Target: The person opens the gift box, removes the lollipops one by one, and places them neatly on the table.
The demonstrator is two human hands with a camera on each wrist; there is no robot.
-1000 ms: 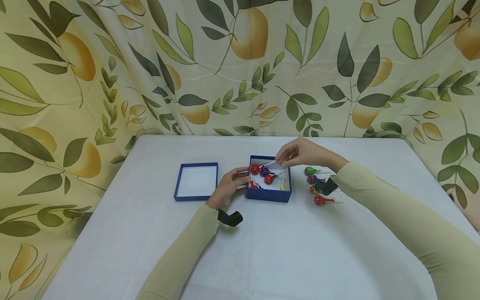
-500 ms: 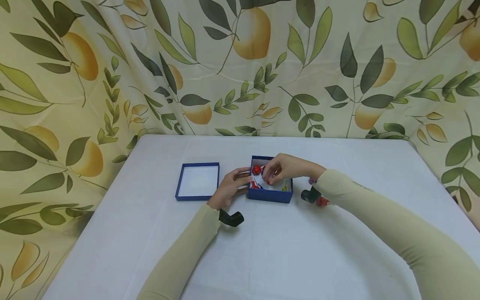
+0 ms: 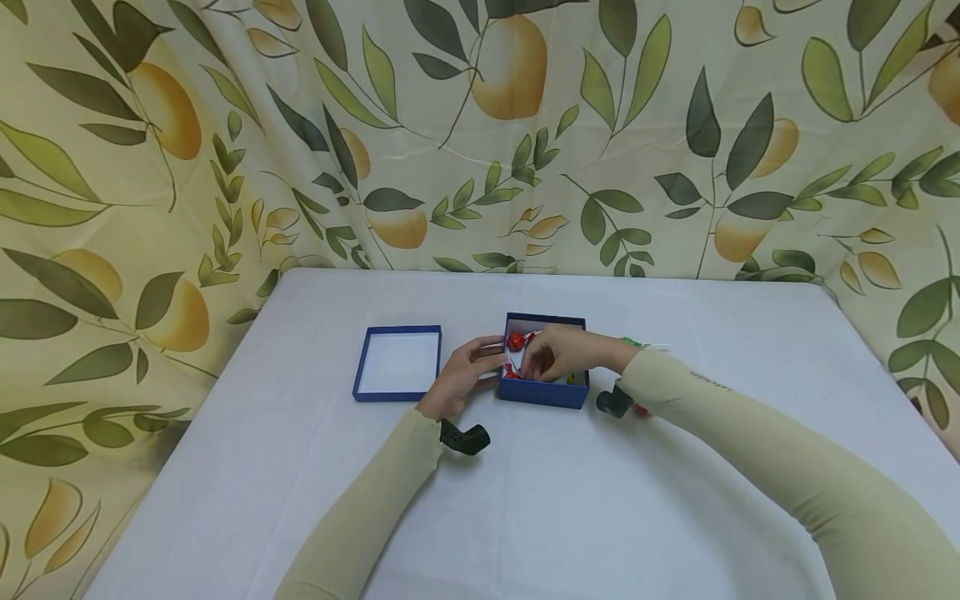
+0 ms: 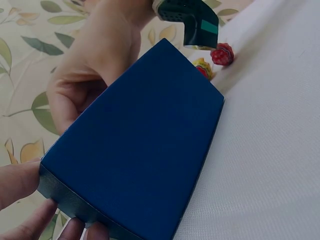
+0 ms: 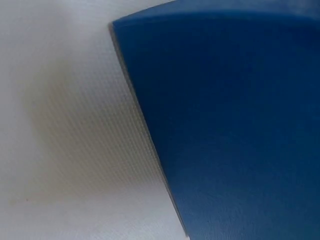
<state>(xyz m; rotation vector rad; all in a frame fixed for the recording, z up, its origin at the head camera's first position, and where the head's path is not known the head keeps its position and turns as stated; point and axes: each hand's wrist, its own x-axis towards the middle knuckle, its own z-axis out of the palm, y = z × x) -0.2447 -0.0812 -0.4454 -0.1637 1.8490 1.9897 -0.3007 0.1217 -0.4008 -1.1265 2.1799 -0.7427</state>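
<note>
Head view: toward the far edge of the tabletop (image 3: 600,508), the left hand (image 3: 467,372) rests straight fingers against the blue box (image 3: 543,395); the right hand (image 3: 564,351) is inside, grip hidden. A careless exit could let its wrist camera (image 3: 615,403) knock the red lollipop (image 3: 642,412).

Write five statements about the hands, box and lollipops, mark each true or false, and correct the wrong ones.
1. The right hand reaches into the open box. True.
2. The left hand is also inside the box. False: its fingers touch the outside of the box.
3. The lid lies to the left of the box. True.
4. All the lollipops are in the box. False: another red lollipop, for one, lies outside on the table.
5. A red lollipop shows inside the box. True.
</note>
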